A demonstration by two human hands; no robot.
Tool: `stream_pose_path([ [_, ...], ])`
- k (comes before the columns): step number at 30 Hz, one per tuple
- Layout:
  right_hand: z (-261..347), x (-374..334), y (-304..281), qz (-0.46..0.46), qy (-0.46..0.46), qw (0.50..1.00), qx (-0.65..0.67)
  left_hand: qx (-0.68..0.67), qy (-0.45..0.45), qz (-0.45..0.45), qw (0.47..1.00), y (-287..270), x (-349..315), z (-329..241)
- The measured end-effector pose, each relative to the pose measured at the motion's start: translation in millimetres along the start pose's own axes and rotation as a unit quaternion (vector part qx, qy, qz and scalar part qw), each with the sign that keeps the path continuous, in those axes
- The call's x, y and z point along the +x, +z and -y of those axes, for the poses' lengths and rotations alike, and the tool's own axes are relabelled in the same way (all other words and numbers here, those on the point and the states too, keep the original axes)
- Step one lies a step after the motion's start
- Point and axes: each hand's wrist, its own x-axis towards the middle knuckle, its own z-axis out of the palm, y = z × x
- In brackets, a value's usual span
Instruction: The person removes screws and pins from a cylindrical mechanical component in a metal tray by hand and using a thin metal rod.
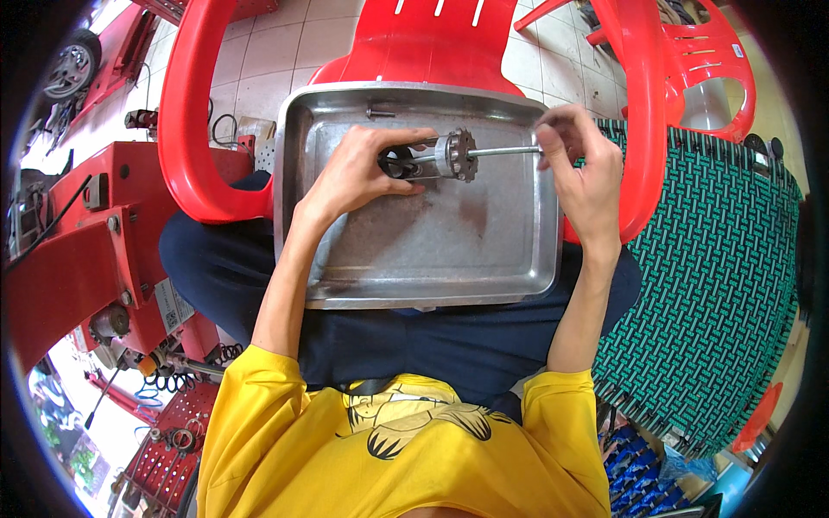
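Note:
Over a shallow metal tray resting on my lap, my left hand curls its thumb and fingers around a metal assembly. This part has a notched, gear-like ring on its right side, and a dark inner section lies partly hidden in my palm. A long thin metal rod runs out of the ring to the right. At the rod's far end, my right hand is closed, thumb and fingers at its tip, the fingertips somewhat blurred. A small bolt lies near the tray's back edge.
A red plastic chair stands before me, its arms flanking the tray. To the right is a green-and-black woven seat, with another red chair behind. Red machinery stands at left, near a red perforated panel.

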Motion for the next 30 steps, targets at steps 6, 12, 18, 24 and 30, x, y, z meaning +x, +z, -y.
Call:
stream_pose_path([
  [6,0.6,0.8,3.8,0.000,-0.085,0.996,0.000,0.002,0.001,0.000,1.000,0.9,0.2,-0.5],
  [12,1.9,0.1,0.9,0.003,-0.092,0.995,0.024,0.014,0.008,0.026,1.000,3.7,1.5,2.3],
  [18,-0.5,-1.2,-2.9,0.059,-0.156,0.986,0.027,0.013,-0.012,0.023,1.000,2.6,1.3,-0.6],
  [24,-4.3,-0.2,-4.1,0.019,-0.093,0.994,0.051,0.013,0.007,0.002,1.000,3.2,1.4,5.3],
  [30,1.3,-0.7,8.8,-0.035,-0.060,0.995,0.076,0.022,0.055,-0.022,0.998,3.0,-1.3,13.4],
])
